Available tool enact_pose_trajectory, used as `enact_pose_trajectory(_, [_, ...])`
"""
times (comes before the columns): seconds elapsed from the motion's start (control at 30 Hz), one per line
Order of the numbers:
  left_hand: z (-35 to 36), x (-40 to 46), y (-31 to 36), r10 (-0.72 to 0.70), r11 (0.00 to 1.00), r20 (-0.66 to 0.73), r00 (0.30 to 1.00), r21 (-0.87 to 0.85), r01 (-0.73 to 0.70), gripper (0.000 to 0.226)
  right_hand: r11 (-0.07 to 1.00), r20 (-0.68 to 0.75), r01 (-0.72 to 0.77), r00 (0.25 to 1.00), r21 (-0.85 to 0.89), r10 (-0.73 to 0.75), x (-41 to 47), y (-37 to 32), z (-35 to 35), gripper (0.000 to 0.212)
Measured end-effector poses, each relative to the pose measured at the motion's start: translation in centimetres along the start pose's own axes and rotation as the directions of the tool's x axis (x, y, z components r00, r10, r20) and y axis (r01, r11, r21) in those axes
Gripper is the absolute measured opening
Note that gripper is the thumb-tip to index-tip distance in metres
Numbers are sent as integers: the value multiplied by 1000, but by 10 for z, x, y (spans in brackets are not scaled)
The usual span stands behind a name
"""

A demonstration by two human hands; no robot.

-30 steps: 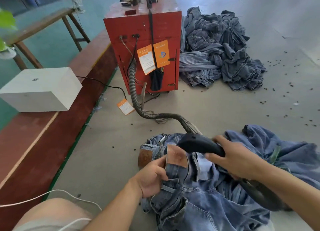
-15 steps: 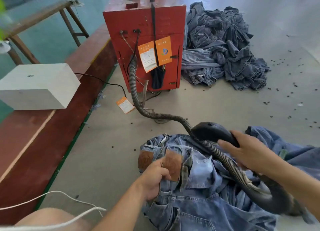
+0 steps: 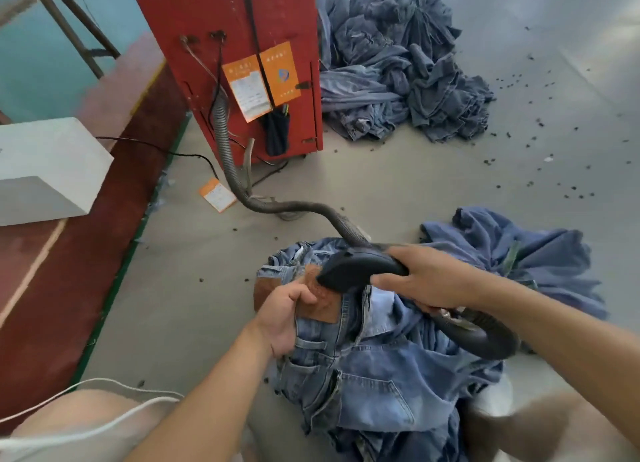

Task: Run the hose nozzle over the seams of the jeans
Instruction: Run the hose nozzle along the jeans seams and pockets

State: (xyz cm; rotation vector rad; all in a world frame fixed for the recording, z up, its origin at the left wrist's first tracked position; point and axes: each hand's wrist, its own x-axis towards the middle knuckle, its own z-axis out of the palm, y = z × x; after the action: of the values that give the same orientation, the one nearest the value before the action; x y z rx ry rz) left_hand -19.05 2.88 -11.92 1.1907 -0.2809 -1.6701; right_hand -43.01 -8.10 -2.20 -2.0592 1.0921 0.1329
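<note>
Below red machine [image 3: 239, 63], on grey floor [image 3: 398, 191]: jeans [image 3: 363, 364] bunched, waistband up. Left hand [image 3: 282, 318] grips waistband, thumb on brown patch [image 3: 320, 305]. Right hand [image 3: 427, 279] curled round black hose nozzle [image 3: 356, 269]; nozzle tip touching patch. Ribbed hose [image 3: 225, 139] runs from machine front to nozzle. Denim pile [image 3: 398, 59] just right of machine. White block [image 3: 45, 170] left of machine, well apart.

A pale grey concrete floor [image 3: 398, 191] carries everything. A red metal cabinet [image 3: 235, 63] stands on it, a heap of crumpled blue denim garments [image 3: 398, 63] just beside. Nearer, blue jeans [image 3: 363, 364] lie spread, with small dark specks [image 3: 540, 170] scattered around. An orange paper tag [image 3: 217, 195] lies near the cabinet's base.
</note>
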Motion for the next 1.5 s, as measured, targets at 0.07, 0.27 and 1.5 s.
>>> enact_pose_trajectory(0.07, [-1, 2, -3, -6, 1000, 49, 999, -18, 7, 54, 998, -99, 6, 995, -60, -12, 11, -5, 9, 23])
enact_pose_trajectory(0.27, [6, -2, -5, -30, 999, 113, 993, -7, 31, 50, 988, -278, -39, 957, 147, 79, -7, 17, -10, 26])
enact_pose_trajectory(1.5, [12, 7, -5, 13, 845, -356, 934, 504, 180, 41, 980, -80, -169, 981, 104, 178, -11, 26, -20, 34])
